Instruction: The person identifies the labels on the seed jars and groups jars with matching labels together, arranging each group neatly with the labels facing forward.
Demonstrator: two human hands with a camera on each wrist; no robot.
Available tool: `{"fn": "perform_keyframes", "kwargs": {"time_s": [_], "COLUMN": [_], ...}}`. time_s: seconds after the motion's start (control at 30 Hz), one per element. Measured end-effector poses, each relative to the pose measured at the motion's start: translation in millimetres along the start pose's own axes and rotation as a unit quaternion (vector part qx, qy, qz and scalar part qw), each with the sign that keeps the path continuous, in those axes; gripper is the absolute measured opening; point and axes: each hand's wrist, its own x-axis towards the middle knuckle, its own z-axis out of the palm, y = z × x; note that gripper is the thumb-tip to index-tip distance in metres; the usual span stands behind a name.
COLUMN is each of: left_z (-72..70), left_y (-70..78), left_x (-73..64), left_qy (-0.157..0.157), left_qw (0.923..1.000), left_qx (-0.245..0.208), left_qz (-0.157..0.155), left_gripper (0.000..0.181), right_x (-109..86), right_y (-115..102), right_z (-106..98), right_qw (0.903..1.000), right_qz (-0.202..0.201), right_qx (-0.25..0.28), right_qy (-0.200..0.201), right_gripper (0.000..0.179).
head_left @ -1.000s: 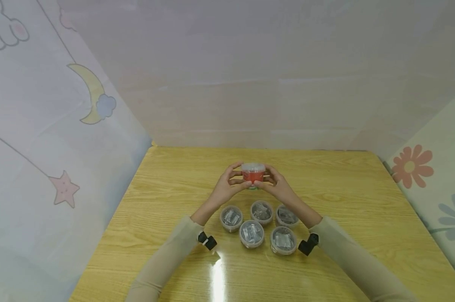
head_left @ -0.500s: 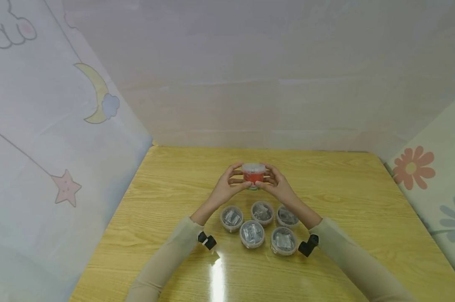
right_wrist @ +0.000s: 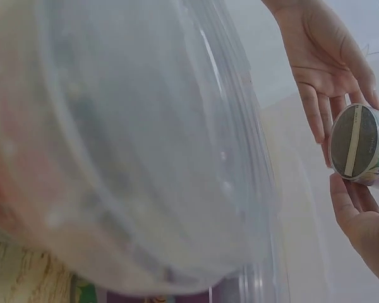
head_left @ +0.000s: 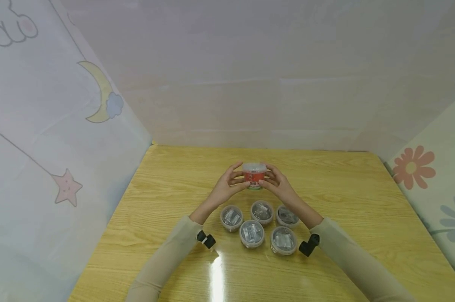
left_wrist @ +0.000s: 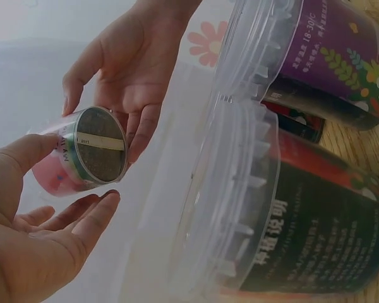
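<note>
In the head view a small plastic tub [head_left: 254, 176] with a red label and a clear lid is held upright above the table's far half. My left hand [head_left: 224, 188] grips its left side, thumb in front and fingers behind. My right hand [head_left: 282, 188] holds the right side in the same way. Seen from below in the left wrist view, the tub's clear base [left_wrist: 101, 144] shows dark contents and a pale strip. Nearer to me, several similar lidded tubs stand together, including a front one [head_left: 251, 234] with silvery packets under its lid.
A wood-grain table [head_left: 167, 201] carries the tubs. Pale printed sheets rise behind it [head_left: 227, 84] and along both sides. Close to the left wrist camera stand a purple-labelled tub [left_wrist: 328, 63] and a dark-labelled tub [left_wrist: 316, 221].
The held tub has turned slightly between my hands, so small white print now shows on its front. My right thumb has shifted a little to the right. The standing tubs stay put.
</note>
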Motion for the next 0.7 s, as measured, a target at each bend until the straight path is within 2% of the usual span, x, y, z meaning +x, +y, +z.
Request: {"fn": "perform_keyframes", "kwargs": {"time_s": [0.43, 0.7], "left_z": [3.7, 3.4], "left_y": [0.9, 2.1], "left_x": [2.0, 1.1], "left_qy": [0.011, 0.027], "left_qw": [0.9997, 0.9996], "left_qx": [-0.007, 0.001], "left_qz": [0.019, 0.013], "left_gripper": [0.066, 0.065], "right_x": [-1.1, 0.9], "right_y": [1.1, 4.1], "right_z": [-1.3, -1.1], "right_qw": [0.9999, 0.9996], "right_qz": [0.001, -0.006], "right_qx": [-0.005, -0.015], "right_qy": [-0.009, 0.021], "right_gripper": [0.062, 0.058]}}
